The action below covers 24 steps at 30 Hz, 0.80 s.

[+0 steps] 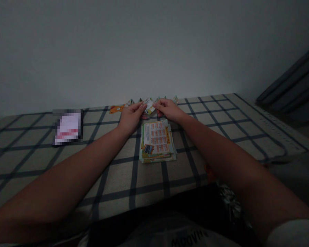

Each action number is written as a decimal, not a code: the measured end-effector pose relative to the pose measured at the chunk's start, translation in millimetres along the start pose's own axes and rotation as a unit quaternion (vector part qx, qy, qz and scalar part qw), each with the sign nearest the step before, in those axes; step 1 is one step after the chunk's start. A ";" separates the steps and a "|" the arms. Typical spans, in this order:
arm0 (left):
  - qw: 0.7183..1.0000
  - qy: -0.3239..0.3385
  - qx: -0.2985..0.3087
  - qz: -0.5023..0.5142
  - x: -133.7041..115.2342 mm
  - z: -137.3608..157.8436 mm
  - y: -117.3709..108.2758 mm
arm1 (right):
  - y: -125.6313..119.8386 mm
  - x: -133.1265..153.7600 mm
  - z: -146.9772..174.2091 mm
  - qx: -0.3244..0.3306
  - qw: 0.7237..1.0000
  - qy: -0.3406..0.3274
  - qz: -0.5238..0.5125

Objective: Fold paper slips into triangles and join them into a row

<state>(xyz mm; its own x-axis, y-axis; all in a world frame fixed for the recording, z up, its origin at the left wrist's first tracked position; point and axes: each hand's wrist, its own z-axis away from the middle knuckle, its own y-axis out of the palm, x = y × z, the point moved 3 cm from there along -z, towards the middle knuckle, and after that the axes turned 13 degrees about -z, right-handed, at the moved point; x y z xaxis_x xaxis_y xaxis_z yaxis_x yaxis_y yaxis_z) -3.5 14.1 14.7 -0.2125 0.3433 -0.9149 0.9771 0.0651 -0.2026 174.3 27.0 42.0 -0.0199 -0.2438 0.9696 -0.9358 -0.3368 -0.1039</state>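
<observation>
Between my two hands is a small piece of printed paper (pixel 149 105), white and green, set at an angle with a corner pointing up. My left hand (pixel 132 116) pinches its left side between thumb and fingers. On the other side, my right hand (pixel 168 109) has thumb and fingertips closed on the right edge. Just below them a stack of printed sheets (pixel 158 139) lies on the checked tablecloth, with red and orange text blocks on the top sheet. Several small folded paper pieces (pixel 175 100) stand in a row behind my hands, partly hidden by them.
A blurred-out pinkish-white rectangle with a dark edge (pixel 68 127) lies at the left on the checked tablecloth (pixel 113 173). A plain wall (pixel 154 48) rises behind the table. Dark striped fabric (pixel 293 85) hangs at the right. Crumpled shiny bits (pixel 230 200) are below the table's front edge.
</observation>
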 end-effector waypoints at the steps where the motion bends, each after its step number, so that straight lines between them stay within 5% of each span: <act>1: 1.000 -0.005 0.005 0.008 0.3 -0.1 0.3 | -0.8 -0.3 -0.3 -0.004 1.000 -0.001 -0.002; 12: 0.999 -0.021 0.015 0.039 6.1 -3.9 1.5 | 2.1 -0.3 -2.3 -0.006 0.997 -0.061 -0.053; 24: 0.998 -0.031 -0.005 0.048 3.3 -2.8 -1.0 | 0.3 -0.1 0.3 0.039 0.970 -0.203 0.131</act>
<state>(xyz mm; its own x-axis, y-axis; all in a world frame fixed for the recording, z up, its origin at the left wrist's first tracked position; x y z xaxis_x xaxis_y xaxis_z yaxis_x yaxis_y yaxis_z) -5.2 17.8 12.8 -0.1175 0.2901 -0.9497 0.9930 0.0449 -0.1092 174.1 26.6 41.9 -0.0988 -0.6632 0.7419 -0.8872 -0.2789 -0.3675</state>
